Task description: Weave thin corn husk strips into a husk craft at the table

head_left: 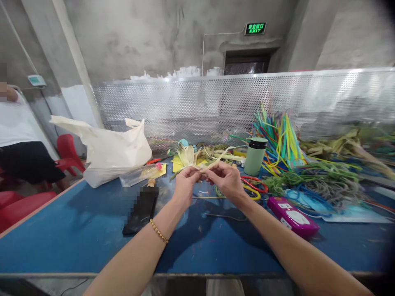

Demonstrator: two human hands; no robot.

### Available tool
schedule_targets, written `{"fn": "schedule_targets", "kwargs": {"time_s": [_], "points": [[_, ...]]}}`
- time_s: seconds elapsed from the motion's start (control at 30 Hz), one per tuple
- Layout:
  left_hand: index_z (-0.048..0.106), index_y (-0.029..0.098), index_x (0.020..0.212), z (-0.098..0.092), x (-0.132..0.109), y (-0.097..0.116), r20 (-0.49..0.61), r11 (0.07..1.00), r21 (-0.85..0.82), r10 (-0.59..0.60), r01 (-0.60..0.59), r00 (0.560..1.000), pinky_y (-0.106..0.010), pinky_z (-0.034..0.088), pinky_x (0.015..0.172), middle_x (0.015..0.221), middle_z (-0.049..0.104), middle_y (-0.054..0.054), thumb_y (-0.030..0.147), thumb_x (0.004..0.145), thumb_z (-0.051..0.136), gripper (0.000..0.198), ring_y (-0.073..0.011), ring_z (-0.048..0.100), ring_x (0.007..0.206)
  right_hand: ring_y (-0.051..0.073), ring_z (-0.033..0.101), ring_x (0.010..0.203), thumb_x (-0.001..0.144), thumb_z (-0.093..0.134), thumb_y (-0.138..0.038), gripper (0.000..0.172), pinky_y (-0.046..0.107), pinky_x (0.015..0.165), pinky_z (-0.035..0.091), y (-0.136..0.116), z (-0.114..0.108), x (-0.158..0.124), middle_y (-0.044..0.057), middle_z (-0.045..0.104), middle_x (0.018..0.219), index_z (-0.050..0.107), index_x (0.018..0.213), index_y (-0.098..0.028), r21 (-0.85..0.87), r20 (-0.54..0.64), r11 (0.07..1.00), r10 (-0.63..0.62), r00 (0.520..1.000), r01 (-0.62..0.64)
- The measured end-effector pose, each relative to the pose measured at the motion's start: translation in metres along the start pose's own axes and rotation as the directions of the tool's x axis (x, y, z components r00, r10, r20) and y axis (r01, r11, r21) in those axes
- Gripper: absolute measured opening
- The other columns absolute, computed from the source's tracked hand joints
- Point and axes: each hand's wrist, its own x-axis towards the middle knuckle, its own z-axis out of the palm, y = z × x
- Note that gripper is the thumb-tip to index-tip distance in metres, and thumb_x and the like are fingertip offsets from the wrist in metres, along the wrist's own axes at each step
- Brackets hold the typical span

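Note:
Above the blue table [77,238], my left hand [185,185] and my right hand [226,181] meet, both pinching a pale dried leaf strip [212,163] that runs up and to the right between them. Fingers of both hands are closed on it. A gold bead bracelet [159,231] sits on my left wrist. Just behind the hands lies a bundle of pale husk leaves [189,156] on yellow paper [177,164].
A white plastic bag [111,152] lies back left, a black phone [140,209] near my left arm, a green flask [254,155] and coloured strips [279,137] back right, a magenta box [291,216] at right. A perforated metal screen [216,102] closes the far side. A person sits far left by red chairs [68,156].

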Motion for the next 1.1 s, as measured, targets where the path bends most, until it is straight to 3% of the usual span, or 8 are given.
{"fn": "schedule_targets", "kwargs": {"time_s": [0.1,0.17,0.27,0.43,0.6,0.77,0.93,1.1], "points": [[0.066,0.014,0.07,-0.001,0.001,0.001,-0.021,1.0,-0.008,0.012,-0.012,1.0,-0.024,0.038,0.062,0.064,0.064,-0.001,0.02,0.062,0.076,0.014,-0.0112,0.055,0.062,0.015,0.063,0.066,0.083,0.066,-0.029,0.011,0.026,0.054,0.05,-0.001,-0.004,-0.001,0.005,0.07,0.08,0.066,0.083,-0.018,-0.078,0.047,0.98,-0.178,0.983,0.182],[0.066,0.014,0.069,-0.002,0.002,0.002,-0.038,0.999,-0.036,0.013,-0.014,0.999,-0.024,0.038,0.063,0.065,0.064,0.0,0.019,0.059,0.078,0.016,-0.0103,0.054,0.062,0.016,0.063,0.076,0.083,0.064,-0.021,0.005,0.026,0.058,0.05,-0.003,-0.006,-0.002,0.007,0.069,0.094,0.068,0.086,-0.019,-0.152,0.156,0.929,-0.316,0.936,0.339],[0.067,0.015,0.069,-0.003,0.003,0.003,-0.032,0.998,-0.062,-0.02,0.018,0.999,-0.025,0.041,0.066,0.068,0.065,0.0,0.019,0.056,0.079,0.018,-0.0114,0.057,0.064,0.015,0.061,0.078,0.081,0.056,-0.01,0.018,0.026,0.061,0.049,-0.007,-0.011,-0.001,0.007,0.065,0.097,0.069,0.089,-0.02,-0.235,0.222,0.872,-0.382,0.897,0.429],[0.067,0.014,0.066,-0.001,0.001,0.002,-0.011,1.0,0.008,-0.004,0.004,1.0,-0.025,0.04,0.064,0.064,0.063,-0.001,0.023,0.059,0.079,0.016,-0.0111,0.054,0.062,0.013,0.056,0.065,0.083,0.053,-0.015,0.016,0.026,0.056,0.045,-0.007,-0.017,0.006,0.006,0.064,0.084,0.068,0.087,-0.016,-0.373,-0.004,0.909,-0.202,0.979,0.186],[0.067,0.014,0.067,0.0,-0.003,0.001,0.006,0.998,0.045,-0.04,0.04,0.999,-0.024,0.039,0.062,0.064,0.06,0.001,0.024,0.061,0.08,0.017,-0.0093,0.049,0.06,0.015,0.056,0.068,0.087,0.056,-0.034,0.027,0.027,0.06,0.042,-0.001,-0.017,0.012,0.004,0.066,0.073,0.07,0.073,-0.015,-0.4,0.116,0.909,-0.071,0.991,0.113],[0.067,0.014,0.063,0.0,-0.005,0.003,0.018,0.991,0.13,0.0,-0.003,1.0,-0.024,0.037,0.06,0.061,0.058,0.001,0.025,0.061,0.08,0.017,-0.0094,0.047,0.059,0.012,0.051,0.056,0.084,0.06,-0.045,0.034,0.025,0.053,0.038,0.001,-0.017,0.013,0.001,0.063,0.062,0.067,0.069,-0.015,-0.243,0.162,0.97,0.047,0.986,-0.007],[0.067,0.014,0.063,0.0,-0.005,0.005,0.076,0.986,0.161,-0.044,0.031,0.996,-0.025,0.035,0.059,0.061,0.06,-0.001,0.029,0.06,0.082,0.022,-0.0102,0.048,0.059,0.011,0.054,0.053,0.081,0.064,-0.049,0.036,0.024,0.052,0.041,0.002,-0.022,0.012,0.001,0.062,0.058,0.061,0.068,-0.015,-0.089,0.243,0.99,0.129,0.961,-0.111],[0.067,0.014,0.06,-0.002,-0.004,0.006,0.044,0.986,0.162,-0.048,0.041,0.998,-0.024,0.036,0.06,0.059,0.06,-0.001,0.026,0.057,0.083,0.02,-0.0096,0.048,0.058,0.006,0.032,0.038,0.083,0.062,-0.049,0.034,0.02,0.038,0.023,0.002,-0.024,0.01,-0.008,0.042,0.046,0.056,0.073,-0.017,0.009,0.344,0.965,0.245,0.907,-0.264]]}}
